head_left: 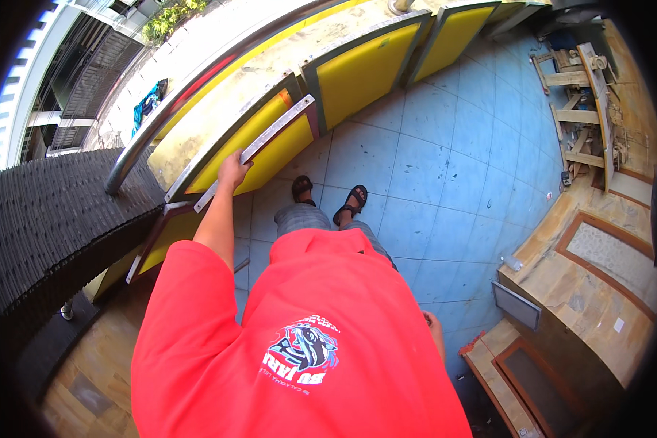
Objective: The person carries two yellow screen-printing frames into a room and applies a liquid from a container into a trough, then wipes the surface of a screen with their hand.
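Observation:
My left hand (233, 172) is on the pale top edge of a yellow framed panel (293, 155), fingers closed over it. The panel leans among other yellow panels along the low wall at my left. Behind it stands another yellow panel (235, 143) with a dark frame. Farther along is a larger yellow panel (365, 69) in a dark green frame. My right hand (434, 330) hangs at my right side, and my red shirt covers part of it. Its fingers are mostly hidden.
Blue floor tiles (431, 175) spread ahead of my sandalled feet. A metal rail (142, 150) runs above the wall. At the right are a wooden frame (595, 109) with several slats and a tiled counter (540, 241). A black ribbed covering (66, 219) lies at the left.

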Demonstrator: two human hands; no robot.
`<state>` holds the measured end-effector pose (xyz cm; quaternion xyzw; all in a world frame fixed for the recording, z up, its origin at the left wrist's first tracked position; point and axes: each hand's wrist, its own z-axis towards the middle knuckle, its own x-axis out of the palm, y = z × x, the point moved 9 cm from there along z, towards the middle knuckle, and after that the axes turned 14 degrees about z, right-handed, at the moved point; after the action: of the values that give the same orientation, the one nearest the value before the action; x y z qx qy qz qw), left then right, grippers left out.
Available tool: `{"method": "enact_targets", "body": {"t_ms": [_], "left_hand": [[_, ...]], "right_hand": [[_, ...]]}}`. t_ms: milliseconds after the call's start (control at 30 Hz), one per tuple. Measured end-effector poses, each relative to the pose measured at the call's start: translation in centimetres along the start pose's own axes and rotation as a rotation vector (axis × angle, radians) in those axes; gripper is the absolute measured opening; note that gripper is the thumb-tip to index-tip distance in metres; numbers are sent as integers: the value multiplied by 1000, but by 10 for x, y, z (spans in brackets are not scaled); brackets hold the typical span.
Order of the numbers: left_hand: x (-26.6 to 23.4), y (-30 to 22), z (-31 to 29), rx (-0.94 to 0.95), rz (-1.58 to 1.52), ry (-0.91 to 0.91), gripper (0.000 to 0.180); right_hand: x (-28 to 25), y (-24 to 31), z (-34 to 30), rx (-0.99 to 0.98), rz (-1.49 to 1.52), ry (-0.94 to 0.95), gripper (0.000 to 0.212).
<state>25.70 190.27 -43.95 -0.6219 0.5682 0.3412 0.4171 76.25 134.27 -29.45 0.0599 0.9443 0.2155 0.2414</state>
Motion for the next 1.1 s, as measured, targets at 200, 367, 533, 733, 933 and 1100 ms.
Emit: {"method": "enact_targets", "body": {"t_ms": [200, 367, 533, 733, 933, 1100], "left_hand": [[7, -40, -36, 67, -57, 28, 35], [-4, -118, -118, 155, -37, -54, 28], [-23, -222, -165, 424, 5, 14, 30], [-77, -278, -181, 621, -77, -123, 58], [-123, -24, -51, -202, 179, -516, 69], [-38, 60, -18, -264, 292, -87, 83]], "right_hand": [[-43, 59, 28, -168, -204, -91, 41], [39, 290, 25, -801, -617, -41, 57], [192, 416, 22, -1295, -775, 231, 59], [196, 352, 102, -1039, -888, 504, 24], [50, 267, 104, -820, -748, 279, 28], [-40, 201, 83, -720, -620, 44, 29]]}}
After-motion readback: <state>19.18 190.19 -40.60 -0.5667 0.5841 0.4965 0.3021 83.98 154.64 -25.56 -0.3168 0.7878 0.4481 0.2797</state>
